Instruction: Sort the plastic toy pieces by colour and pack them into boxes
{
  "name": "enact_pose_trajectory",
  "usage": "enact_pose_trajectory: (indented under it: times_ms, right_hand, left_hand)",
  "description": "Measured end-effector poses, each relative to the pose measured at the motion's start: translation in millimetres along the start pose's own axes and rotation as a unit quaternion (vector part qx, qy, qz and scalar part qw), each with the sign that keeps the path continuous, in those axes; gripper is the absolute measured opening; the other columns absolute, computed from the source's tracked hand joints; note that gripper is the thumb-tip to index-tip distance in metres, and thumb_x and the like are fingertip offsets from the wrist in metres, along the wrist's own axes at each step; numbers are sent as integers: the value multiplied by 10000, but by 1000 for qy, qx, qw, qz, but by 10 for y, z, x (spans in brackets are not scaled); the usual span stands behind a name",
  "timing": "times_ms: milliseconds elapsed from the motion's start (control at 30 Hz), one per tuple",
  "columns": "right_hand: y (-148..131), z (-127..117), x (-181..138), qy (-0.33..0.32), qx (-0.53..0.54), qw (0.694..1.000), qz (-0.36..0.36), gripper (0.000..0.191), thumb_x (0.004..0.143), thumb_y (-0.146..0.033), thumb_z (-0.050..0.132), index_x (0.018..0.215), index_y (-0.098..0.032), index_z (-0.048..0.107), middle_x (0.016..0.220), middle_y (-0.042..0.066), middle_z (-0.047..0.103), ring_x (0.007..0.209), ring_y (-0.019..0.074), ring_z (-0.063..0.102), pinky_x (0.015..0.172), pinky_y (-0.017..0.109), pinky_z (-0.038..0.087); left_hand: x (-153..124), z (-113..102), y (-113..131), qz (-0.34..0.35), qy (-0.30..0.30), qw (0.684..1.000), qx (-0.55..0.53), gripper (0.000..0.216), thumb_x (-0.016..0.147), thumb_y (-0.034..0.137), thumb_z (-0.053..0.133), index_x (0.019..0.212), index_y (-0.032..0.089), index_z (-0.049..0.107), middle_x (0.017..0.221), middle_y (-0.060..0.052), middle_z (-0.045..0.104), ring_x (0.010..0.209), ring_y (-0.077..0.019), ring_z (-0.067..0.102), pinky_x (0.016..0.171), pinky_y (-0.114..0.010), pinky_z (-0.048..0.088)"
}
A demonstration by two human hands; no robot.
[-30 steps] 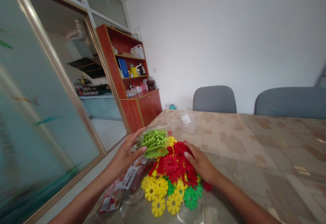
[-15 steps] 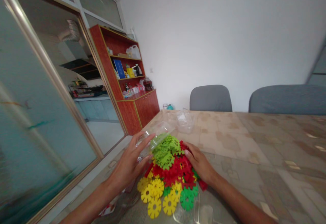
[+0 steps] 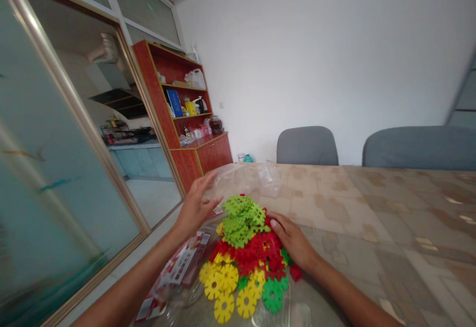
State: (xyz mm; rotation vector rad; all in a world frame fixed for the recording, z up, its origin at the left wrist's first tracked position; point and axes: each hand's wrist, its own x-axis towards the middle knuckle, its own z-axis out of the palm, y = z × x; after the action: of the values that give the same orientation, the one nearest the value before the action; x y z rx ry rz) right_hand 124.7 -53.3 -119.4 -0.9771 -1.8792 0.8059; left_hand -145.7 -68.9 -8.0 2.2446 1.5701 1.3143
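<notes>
A heap of plastic snowflake-shaped building pieces lies in front of me: light green pieces point(image 3: 241, 220) on top, red pieces point(image 3: 256, 255) below, yellow pieces point(image 3: 224, 280) and darker green pieces point(image 3: 273, 294) at the near side. My left hand point(image 3: 197, 205) is raised left of the heap, thumb and fingers apart. Beyond its fingertips is a clear plastic box point(image 3: 231, 178); whether a finger still touches it I cannot tell. Against the heap's right side rests my right hand point(image 3: 292, 237), its fingers loosely spread beside the red pieces and partly hidden.
Another clear plastic container point(image 3: 269, 178) stands at the table's far edge. Printed plastic packaging point(image 3: 189, 260) lies under my left forearm. Clear plastic trays point(image 3: 297, 314) sit at the near side. Grey chairs point(image 3: 308, 146) line the far side of the table point(image 3: 372, 218).
The clear box tilted over the heap in my left hand has moved away to the far left part of the table. My left hand has opened and uncovered the packaging. My right hand stays put.
</notes>
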Motion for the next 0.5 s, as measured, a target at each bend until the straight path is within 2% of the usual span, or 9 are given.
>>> enact_pose_trajectory:
  times_ms: [100,200,267,333,500]
  right_hand:
    - [-8,-1,7,4,3,1000,7,552,948,-494,321,1215,-100,602,1264,145,614,1189,256,540,1075,434,348]
    - [-27,-20,10,10,3,1000,10,538,948,-492,320,1194,-111,611,1234,139,632,1161,258,557,1053,433,367]
    - [-36,-44,13,16,1,1000,10,527,950,-494,308,1150,-124,627,1187,133,655,1118,257,580,1024,426,390]
    - [-34,-68,20,26,-2,1000,13,521,950,-493,293,1106,-133,636,1144,131,669,1084,259,593,1000,422,403]
    - [5,-80,52,40,-12,999,25,501,940,-474,292,1043,-136,647,1073,134,689,1029,272,610,958,428,418]
  left_hand:
    - [255,91,-130,-123,36,984,-122,686,814,409,669,1424,275,383,1356,-108,443,1103,-268,537,746,-331,558]
    - [453,216,-205,-199,18,960,-196,679,833,459,633,1415,219,378,1231,-140,544,915,-236,623,661,-338,572]
    - [520,289,-208,-220,-1,952,-213,648,830,472,638,1371,178,433,1108,-137,605,759,-202,641,607,-337,572]
    - [547,337,-190,-229,-3,947,-224,651,800,464,683,1343,175,469,1041,-116,619,693,-181,635,575,-317,566]
    - [644,392,-191,-237,52,942,-234,651,846,434,656,1400,239,375,1087,-81,589,777,-159,627,634,-288,582]
